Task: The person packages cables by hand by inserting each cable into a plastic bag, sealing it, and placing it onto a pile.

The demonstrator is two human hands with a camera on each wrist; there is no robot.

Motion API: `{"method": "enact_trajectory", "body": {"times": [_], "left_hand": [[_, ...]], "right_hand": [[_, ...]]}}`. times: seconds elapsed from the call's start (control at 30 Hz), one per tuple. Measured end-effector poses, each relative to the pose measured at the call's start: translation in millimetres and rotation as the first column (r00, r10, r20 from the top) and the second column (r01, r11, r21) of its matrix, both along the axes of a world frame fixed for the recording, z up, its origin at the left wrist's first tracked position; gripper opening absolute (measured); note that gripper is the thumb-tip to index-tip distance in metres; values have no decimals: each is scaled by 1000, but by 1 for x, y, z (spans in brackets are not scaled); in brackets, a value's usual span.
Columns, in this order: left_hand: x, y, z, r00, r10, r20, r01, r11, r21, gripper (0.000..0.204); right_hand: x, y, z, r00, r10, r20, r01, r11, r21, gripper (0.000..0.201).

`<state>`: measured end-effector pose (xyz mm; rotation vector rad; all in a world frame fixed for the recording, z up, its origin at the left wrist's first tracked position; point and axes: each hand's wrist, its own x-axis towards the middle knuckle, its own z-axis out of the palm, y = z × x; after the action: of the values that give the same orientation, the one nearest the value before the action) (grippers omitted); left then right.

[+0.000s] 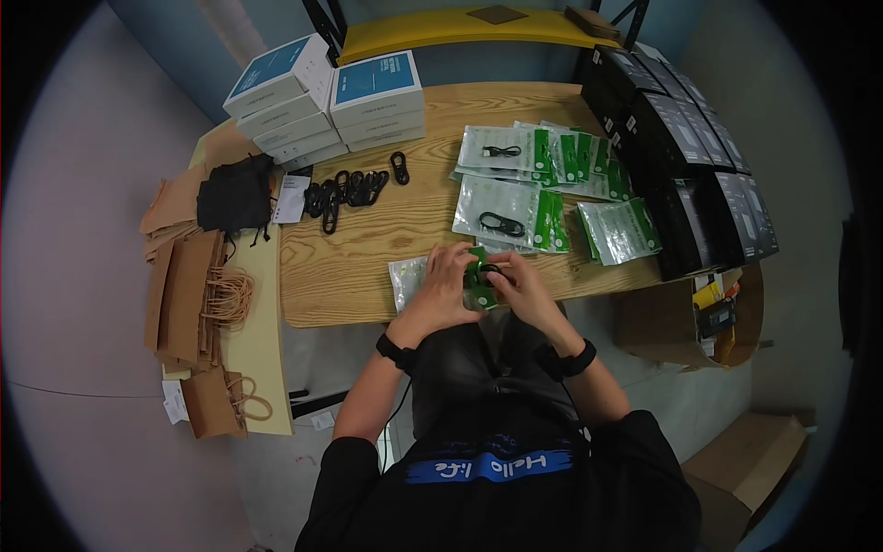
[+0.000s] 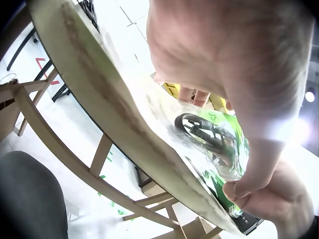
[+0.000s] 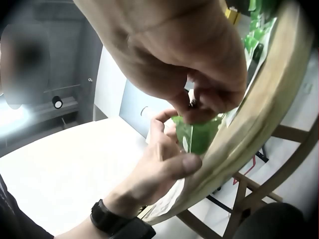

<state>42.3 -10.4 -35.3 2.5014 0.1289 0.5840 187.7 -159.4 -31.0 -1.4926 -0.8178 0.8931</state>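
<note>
My left hand [image 1: 446, 285] holds a clear and green plastic bag [image 1: 480, 296] at the table's front edge, fingers on the far side and thumb on the near side. In the left wrist view, a coiled black cable [image 2: 202, 132] lies within the bag's outline. My right hand [image 1: 522, 290] pinches a black cable [image 1: 492, 272] at the green end of the bag. From the right wrist, the right fingers [image 3: 204, 107] curl just over the green part [image 3: 199, 137], covering most of the cable. Another clear bag [image 1: 406, 276] lies beside the left hand.
Bags with green ends [image 1: 501, 207], some showing cables, spread behind the hands. Loose black cables [image 1: 345, 191] lie left of them. White boxes [image 1: 377, 97] stand at the back, black boxes [image 1: 685, 138] at the right. Brown paper bags [image 1: 184, 290] and a black pouch [image 1: 235, 193] sit left.
</note>
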Motion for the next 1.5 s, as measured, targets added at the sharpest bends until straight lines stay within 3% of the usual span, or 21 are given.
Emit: {"method": "enact_trajectory", "body": {"times": [0.13,0.23,0.3,0.33,0.4,0.43,0.5,0.53,0.6,0.83,0.93,1.0,1.03,1.1,1.23,1.3,1.33,1.37,1.4,1.43,1.5], "left_hand": [[1,0,3,1000,-4,18,5,1000,-29,94],[1,1,5,998,25,64,-25,1000,-12,94],[2,2,5,993,40,108,-37,999,-32,90],[2,2,6,993,43,108,-40,999,-33,90],[2,1,7,982,61,181,-55,998,-41,89],[2,1,8,982,62,180,-55,998,-43,89],[3,1,10,982,67,177,-59,997,-53,89],[3,1,9,982,66,177,-57,997,-54,89],[5,0,11,978,73,196,-70,997,-22,91],[-3,2,20,988,85,129,-92,994,51,95],[-10,13,17,986,106,131,-91,989,-119,99],[-10,19,12,975,205,86,-170,936,-307,94],[-11,18,17,974,209,86,-173,936,-306,94],[-14,12,29,977,208,53,-133,782,-609,77],[-18,19,22,980,146,134,-1,677,-736,60],[-23,23,23,979,94,179,103,527,-843,47],[-24,24,22,979,99,180,102,528,-843,47],[-24,23,20,972,115,202,119,502,-857,41],[-25,23,23,966,130,223,136,477,-868,36],[-26,22,25,966,131,223,136,477,-868,36],[-28,19,34,981,144,132,64,406,-912,24]], "right_hand": [[-3,6,-22,999,-34,10,34,999,-43,24],[-5,8,-19,985,-18,173,20,1000,-8,30],[-16,4,-3,977,-128,169,101,982,162,29],[-17,0,0,977,-126,169,98,982,161,29],[-16,-8,3,958,-86,274,79,996,35,32],[-16,-8,1,958,-85,274,79,996,33,32],[-14,-9,0,863,-56,503,-22,989,149,36],[-15,-10,0,863,-57,503,-21,989,148,36],[-16,-9,3,831,22,556,-21,1000,-8,34],[-17,-7,10,741,109,662,-76,994,-78,17],[-19,-10,21,714,19,699,-29,1000,3,16],[-19,-5,31,596,-245,765,-46,940,338,15],[-17,-5,31,597,-244,764,-50,939,339,15],[-11,-6,31,472,-257,843,-85,939,334,16],[-10,-8,45,398,-186,898,-148,953,263,17],[-15,-3,49,513,-368,776,-124,862,491,20],[-19,-1,49,513,-365,777,-129,862,490,20],[-26,-2,46,720,-349,599,13,871,492,20],[-30,-1,42,866,-338,369,151,880,451,20],[-27,-2,35,866,-337,369,151,880,451,20],[-21,-5,24,978,-122,169,86,975,205,19]]}}
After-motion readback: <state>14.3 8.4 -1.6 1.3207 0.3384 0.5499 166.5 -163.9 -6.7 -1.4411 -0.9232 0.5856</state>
